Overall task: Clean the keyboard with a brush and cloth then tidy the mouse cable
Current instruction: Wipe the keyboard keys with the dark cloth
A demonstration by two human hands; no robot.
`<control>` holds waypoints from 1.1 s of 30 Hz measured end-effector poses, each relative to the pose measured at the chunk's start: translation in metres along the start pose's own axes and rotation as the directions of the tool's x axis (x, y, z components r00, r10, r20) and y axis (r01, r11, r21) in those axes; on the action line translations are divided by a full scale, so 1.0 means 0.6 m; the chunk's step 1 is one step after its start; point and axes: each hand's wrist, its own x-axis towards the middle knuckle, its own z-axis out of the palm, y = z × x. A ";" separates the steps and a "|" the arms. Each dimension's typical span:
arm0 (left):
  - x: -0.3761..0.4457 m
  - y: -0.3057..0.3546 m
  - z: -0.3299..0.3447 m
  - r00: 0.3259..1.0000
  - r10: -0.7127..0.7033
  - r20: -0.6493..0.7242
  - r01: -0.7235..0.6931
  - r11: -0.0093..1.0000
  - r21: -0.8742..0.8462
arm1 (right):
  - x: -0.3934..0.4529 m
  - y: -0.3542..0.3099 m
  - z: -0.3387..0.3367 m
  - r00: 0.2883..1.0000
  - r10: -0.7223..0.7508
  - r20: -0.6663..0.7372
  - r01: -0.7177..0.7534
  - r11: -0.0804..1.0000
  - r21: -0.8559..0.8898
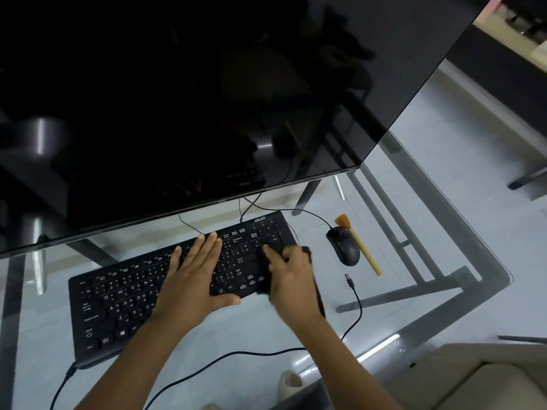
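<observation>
The left hand (197, 272) is laid flat, fingers straight, on the black plastic keyboard (124, 294). A dark soft cloth (307, 255) is gripped by the right hand (291, 276) against the keys.

A glass desk (444, 173) carries a keyboard (124, 297), mouse (344, 245), brush (364, 250) and loose cable (356, 303).

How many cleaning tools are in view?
2: a brush lying on the glass desk right of the mouse, and a dark cloth gripped in the right hand on the keyboard.
</observation>
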 end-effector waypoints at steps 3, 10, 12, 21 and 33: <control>0.001 0.007 0.003 1.000 0.014 0.000 -0.014 1.000 -0.003 | -0.028 -0.038 0.003 0.961 -0.230 0.155 0.233 0.973 0.000; -0.036 -0.021 -0.012 0.995 -0.007 -0.102 0.003 0.999 -0.039 | 0.007 -0.039 0.005 0.999 -0.041 0.011 0.041 0.999 -0.021; -0.066 -0.042 -0.022 0.971 -0.123 -0.205 0.106 0.990 -0.092 | -0.002 -0.061 0.007 0.988 -0.141 0.067 0.143 0.990 -0.015; -0.161 -0.143 -0.026 0.886 -0.384 -0.258 0.321 0.912 -0.256 | 0.012 -0.122 0.031 0.996 -0.071 0.047 0.073 0.996 -0.043; -0.178 -0.162 -0.022 0.895 -0.353 -0.271 0.252 0.904 -0.346 | 0.005 -0.206 0.058 0.904 -0.317 0.288 0.319 0.947 0.040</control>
